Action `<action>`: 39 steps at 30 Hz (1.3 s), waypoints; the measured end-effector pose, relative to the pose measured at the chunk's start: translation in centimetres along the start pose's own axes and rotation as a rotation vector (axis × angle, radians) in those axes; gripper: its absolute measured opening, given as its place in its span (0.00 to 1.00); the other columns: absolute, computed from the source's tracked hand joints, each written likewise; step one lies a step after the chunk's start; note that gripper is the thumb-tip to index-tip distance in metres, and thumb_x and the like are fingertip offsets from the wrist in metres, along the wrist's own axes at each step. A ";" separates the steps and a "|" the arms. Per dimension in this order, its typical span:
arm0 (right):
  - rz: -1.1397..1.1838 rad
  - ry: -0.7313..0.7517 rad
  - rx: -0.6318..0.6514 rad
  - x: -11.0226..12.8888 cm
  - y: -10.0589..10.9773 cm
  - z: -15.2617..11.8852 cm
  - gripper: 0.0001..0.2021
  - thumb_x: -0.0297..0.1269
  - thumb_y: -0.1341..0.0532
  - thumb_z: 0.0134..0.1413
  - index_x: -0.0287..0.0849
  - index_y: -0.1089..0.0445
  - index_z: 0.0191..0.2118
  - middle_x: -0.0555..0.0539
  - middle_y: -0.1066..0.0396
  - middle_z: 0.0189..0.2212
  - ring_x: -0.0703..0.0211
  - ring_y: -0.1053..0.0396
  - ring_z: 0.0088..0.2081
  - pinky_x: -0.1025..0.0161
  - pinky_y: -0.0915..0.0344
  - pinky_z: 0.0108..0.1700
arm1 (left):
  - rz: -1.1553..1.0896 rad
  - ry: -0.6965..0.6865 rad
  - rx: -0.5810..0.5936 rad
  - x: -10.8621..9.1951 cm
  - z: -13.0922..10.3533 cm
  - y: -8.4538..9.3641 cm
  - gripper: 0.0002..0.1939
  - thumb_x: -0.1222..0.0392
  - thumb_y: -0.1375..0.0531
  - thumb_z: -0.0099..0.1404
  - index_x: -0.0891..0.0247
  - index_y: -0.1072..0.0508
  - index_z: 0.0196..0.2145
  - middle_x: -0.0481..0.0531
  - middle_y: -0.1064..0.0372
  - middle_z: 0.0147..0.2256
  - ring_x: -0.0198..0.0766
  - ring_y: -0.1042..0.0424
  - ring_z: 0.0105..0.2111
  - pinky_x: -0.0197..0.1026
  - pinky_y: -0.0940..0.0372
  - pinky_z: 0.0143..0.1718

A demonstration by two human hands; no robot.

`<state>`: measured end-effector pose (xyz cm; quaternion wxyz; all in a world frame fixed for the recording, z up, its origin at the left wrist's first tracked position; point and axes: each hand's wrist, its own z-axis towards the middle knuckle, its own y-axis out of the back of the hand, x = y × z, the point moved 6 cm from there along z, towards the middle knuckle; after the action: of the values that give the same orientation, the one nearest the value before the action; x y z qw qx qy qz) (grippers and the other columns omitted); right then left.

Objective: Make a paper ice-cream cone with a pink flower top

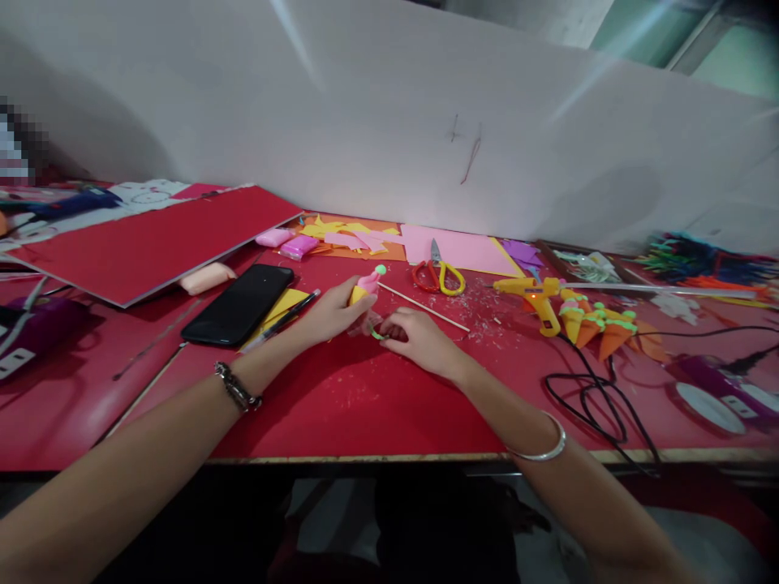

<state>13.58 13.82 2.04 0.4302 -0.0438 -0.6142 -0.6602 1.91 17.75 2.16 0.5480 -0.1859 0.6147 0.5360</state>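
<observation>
My left hand is closed around a small craft ice-cream cone, yellow below with a pink scoop and a light green ball on top. Just to its right, my right hand has its fingertips pinched at a light green bit in what looks like a clear wrapper. Whether the left fingers also touch that wrapper is hidden. A thin wooden stick lies behind the right hand. Beyond it rest scissors with one red and one yellow handle.
A yellow glue gun with a black cord stands near several finished cones on the right. To the left lie a black phone, a pen and a red board. Pink paper sits against the wall.
</observation>
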 end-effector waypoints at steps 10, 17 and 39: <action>-0.002 -0.055 0.021 -0.4 0.2 0.1 0.06 0.23 0.42 0.45 0.36 0.31 0.31 0.47 0.32 0.29 0.66 0.36 0.29 0.68 0.39 0.34 | 0.340 -0.187 0.164 -1.9 -0.8 -0.9 0.15 0.50 0.53 0.61 0.65 0.38 0.35 0.44 0.36 0.17 0.33 0.34 0.22 0.34 0.43 0.27; 0.009 -0.006 -0.014 -0.4 0.4 0.2 0.05 0.26 0.41 0.44 0.36 0.33 0.32 0.50 0.33 0.25 0.68 0.38 0.25 0.70 0.42 0.29 | 0.343 -0.229 0.221 -2.1 -1.0 -1.2 0.17 0.50 0.54 0.62 0.66 0.38 0.39 0.45 0.36 0.20 0.32 0.35 0.21 0.33 0.43 0.27; -0.059 -0.094 -0.072 -1.6 0.6 0.3 0.05 0.27 0.41 0.43 0.35 0.31 0.31 0.45 0.31 0.28 0.63 0.33 0.29 0.66 0.41 0.32 | 0.554 -0.328 0.262 -1.8 -0.9 -1.7 0.19 0.49 0.54 0.62 0.64 0.36 0.43 0.54 0.31 0.38 0.38 0.33 0.35 0.35 0.42 0.35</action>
<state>14.84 15.03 1.63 0.3793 -0.0720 -0.6106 -0.6915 3.42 15.71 2.82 0.4925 0.1487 0.6093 0.6034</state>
